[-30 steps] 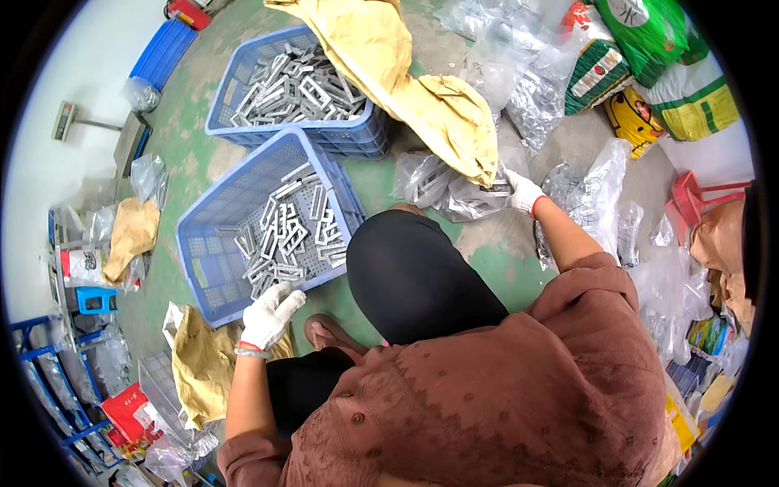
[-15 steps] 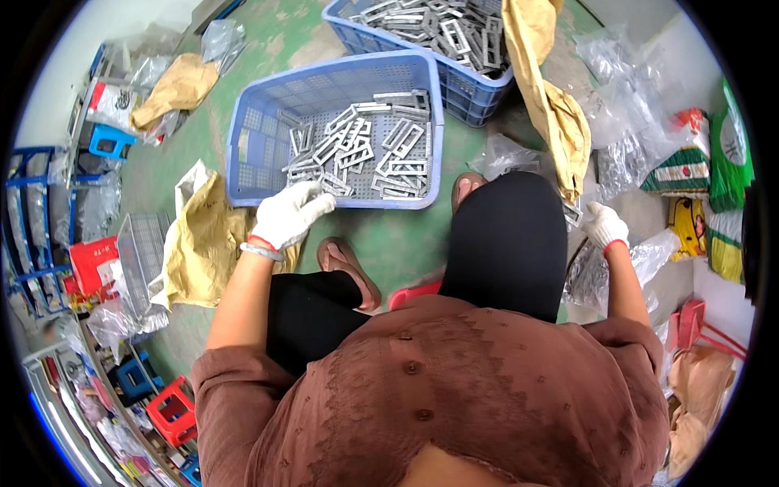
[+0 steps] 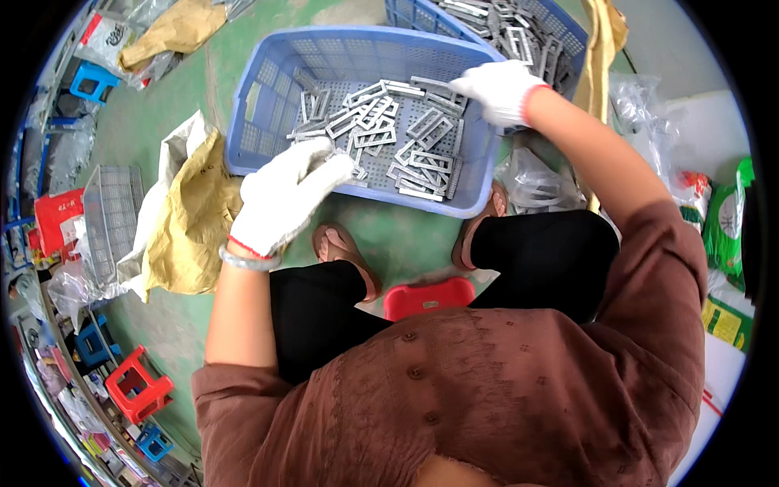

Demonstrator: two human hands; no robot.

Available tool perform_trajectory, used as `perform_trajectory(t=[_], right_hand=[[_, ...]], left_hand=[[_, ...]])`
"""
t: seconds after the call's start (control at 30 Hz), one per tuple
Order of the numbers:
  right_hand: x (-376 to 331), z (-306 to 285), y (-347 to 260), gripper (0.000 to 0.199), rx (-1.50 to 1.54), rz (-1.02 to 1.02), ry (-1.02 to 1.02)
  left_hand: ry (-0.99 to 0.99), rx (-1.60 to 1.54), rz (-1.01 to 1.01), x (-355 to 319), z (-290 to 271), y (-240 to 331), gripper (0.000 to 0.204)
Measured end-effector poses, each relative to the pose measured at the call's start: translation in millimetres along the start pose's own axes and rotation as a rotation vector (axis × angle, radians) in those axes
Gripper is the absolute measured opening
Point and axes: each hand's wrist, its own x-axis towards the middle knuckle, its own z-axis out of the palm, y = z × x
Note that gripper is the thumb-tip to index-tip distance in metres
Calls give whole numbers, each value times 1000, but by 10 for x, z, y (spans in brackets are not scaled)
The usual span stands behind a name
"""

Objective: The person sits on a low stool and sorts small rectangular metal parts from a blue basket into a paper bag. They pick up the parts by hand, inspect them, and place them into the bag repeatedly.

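Note:
Rectangular grey metal frames [image 3: 376, 136], each with long openings, lie loose in a blue plastic basket [image 3: 365, 36] in front of me. My left hand [image 3: 284, 195], in a white knitted glove, hovers by the basket's near left rim. Its thumb stands apart from the fingers, and nothing shows between them. My right hand [image 3: 499, 91], gloved the same way, reaches over the basket's right wall. Its fingers stretch left above the frames at the far right corner. I see nothing held there, though the underside of that hand is hidden.
A second blue basket [image 3: 471, 20] of metal frames stands behind at the right. A yellow sack [image 3: 191, 219] lies left, near a grey mesh crate [image 3: 111, 215]. Clear plastic [image 3: 535, 180] lies right. Under me is a red stool [image 3: 428, 299]; another red stool [image 3: 139, 385] stands at left.
My right hand has moved from beside my right thigh up and left to the basket. My left hand stays near the rim. The view has shifted, and my right knee has swung outward.

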Motion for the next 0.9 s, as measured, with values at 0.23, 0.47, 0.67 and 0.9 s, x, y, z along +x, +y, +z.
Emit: perform_trajectory(t=[0.23,0.47,0.67,0.9], right_hand=[[1691,2180,-391,40,-229,-54,-181],[1753,2628,-646,47,-244,-166,-83],[1856,2568,-583,36,-137,-130,-247],[1864,2002,-625,51,170,39,-561]], left_hand=[[-136,137,-208,-36,-165,-47,39],[41,-39,-4,-12,-120,-358,48],[33,-30,-14,80,-110,-375,48],[-12,-14,-43,14,-152,-290,49]])
